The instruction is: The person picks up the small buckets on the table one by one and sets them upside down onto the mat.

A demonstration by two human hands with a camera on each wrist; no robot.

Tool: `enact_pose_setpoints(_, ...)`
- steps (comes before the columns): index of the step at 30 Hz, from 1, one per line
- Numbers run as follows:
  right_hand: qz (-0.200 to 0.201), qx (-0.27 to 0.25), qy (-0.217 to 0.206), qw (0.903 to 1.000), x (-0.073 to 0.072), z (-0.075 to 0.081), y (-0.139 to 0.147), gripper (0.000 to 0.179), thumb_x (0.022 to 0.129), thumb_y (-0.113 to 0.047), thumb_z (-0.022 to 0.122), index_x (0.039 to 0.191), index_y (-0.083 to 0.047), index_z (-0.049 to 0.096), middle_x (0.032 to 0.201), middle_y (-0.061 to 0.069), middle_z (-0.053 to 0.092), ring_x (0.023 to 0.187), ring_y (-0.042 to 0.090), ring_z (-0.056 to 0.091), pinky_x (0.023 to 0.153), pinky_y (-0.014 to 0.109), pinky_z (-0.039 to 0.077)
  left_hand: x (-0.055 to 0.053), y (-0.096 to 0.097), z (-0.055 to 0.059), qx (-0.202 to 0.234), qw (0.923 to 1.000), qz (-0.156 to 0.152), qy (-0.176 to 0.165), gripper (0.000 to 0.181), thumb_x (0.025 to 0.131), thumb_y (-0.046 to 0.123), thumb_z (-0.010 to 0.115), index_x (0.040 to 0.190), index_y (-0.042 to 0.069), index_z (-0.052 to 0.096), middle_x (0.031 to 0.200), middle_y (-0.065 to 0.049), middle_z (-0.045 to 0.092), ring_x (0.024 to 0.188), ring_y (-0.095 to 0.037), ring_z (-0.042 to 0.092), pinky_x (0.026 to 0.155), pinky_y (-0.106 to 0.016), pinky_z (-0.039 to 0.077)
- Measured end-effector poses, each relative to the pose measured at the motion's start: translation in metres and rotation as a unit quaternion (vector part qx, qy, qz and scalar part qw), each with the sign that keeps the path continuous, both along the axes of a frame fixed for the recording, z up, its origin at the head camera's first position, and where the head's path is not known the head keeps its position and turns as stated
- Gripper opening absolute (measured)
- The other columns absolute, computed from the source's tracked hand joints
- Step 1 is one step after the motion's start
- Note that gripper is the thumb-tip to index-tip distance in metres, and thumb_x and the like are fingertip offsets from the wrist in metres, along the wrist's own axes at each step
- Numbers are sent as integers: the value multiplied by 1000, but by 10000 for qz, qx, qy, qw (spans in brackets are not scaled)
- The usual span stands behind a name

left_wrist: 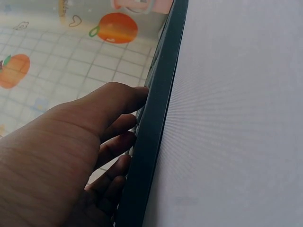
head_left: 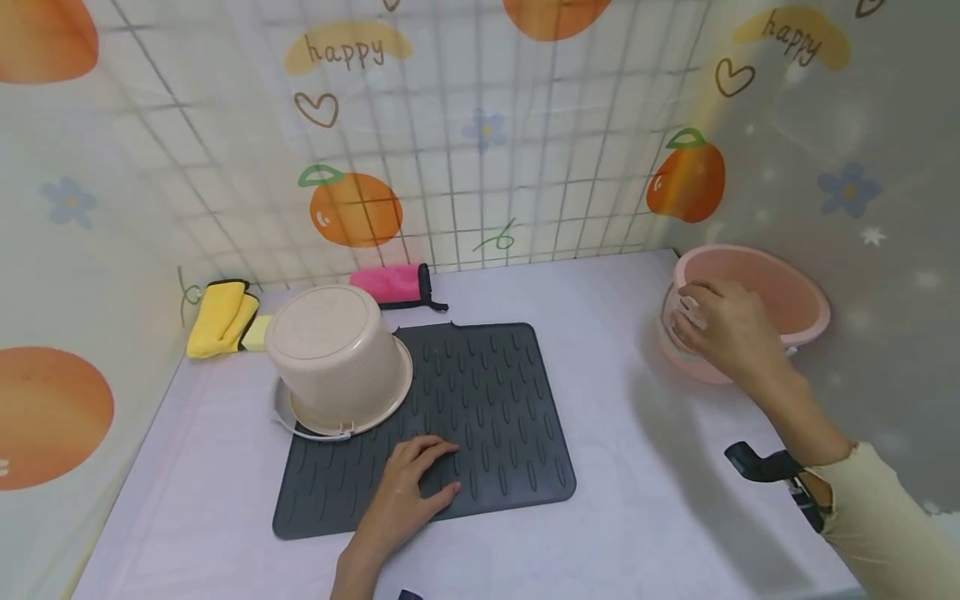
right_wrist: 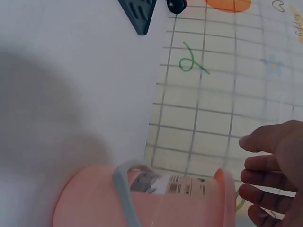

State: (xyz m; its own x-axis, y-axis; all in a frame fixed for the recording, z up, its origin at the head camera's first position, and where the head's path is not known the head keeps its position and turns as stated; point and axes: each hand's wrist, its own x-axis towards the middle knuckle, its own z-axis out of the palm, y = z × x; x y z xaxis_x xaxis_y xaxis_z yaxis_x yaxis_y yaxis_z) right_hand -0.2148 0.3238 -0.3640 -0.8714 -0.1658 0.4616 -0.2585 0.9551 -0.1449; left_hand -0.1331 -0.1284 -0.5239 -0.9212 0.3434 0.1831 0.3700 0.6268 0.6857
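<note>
Right hand over pink bucket, left hand on mat; fingers loosely parted, unfilled. Apparent reach (or release); next likely needs rim clearance.

I have the left hand low and near the centre of the head view, back uppermost, thumb parted from the index finger, fingers relaxed and slightly bent. The left forearm enters from the bottom edge. I have the right hand reaching forward at far right, fingers loosely bent, thumb apart. The right forearm slopes back into a pale sleeve.
</note>
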Motion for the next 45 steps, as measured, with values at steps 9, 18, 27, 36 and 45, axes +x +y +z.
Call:
enact_pose_setpoints(9, -223, 129, -104, 9996, -7, -4, 19, 32, 85, -13, 77, 110, 5, 67, 104, 22, 64, 93, 40, 56, 75, 58, 47, 1, -1, -1, 10, 10000, -8, -36, 49, 84, 28, 83, 130, 23, 66, 132, 11, 52, 126, -14, 42, 102, -49, 40)
enact_pose_setpoints(18, -476, 77, -493, 9976, -9, -5, 21, 31, 87, -13, 73, 112, 3, 65, 106, 21, 61, 91, 38, 53, 76, 59, 46, 0, -2, 0, 14, 10000, -23, -24, 49, 84, 28, 83, 130, 23, 66, 132, 11, 52, 125, -14, 42, 102, -49, 40)
enact_pose_setpoints(27, -490, 54, -422, 9979, -8, -7, 23, 18, 86, -11, 75, 93, 2, 66, 74, 11, 54, 75, 32, 48, 64, 48, 41, -1, -2, 0, 50, 10000, -53, -16, 49, 85, 29, 82, 130, 23, 66, 132, 11, 52, 125, -15, 42, 102, -50, 40)
enact_pose_setpoints(36, -457, 122, -117, 9988, -10, -8, 20, 17, 79, -2, 80, 83, 4, 65, 67, 12, 55, 80, 37, 46, 71, 51, 40, 0, -3, 0, -49, 10000, -11, -1, 49, 85, 30, 82, 131, 23, 65, 133, 11, 52, 125, -14, 42, 103, -48, 41)
enact_pose_setpoints(45, -351, -185, 178, 9991, -6, 4, 18, 9, 79, 5, 71, 85, 10, 65, 74, 20, 61, 80, 38, 50, 72, 53, 45, 0, -4, 1, -37, 9999, -10, -121, 49, 86, 30, 81, 132, 23, 64, 134, 12, 51, 127, -13, 41, 104, -48, 40)
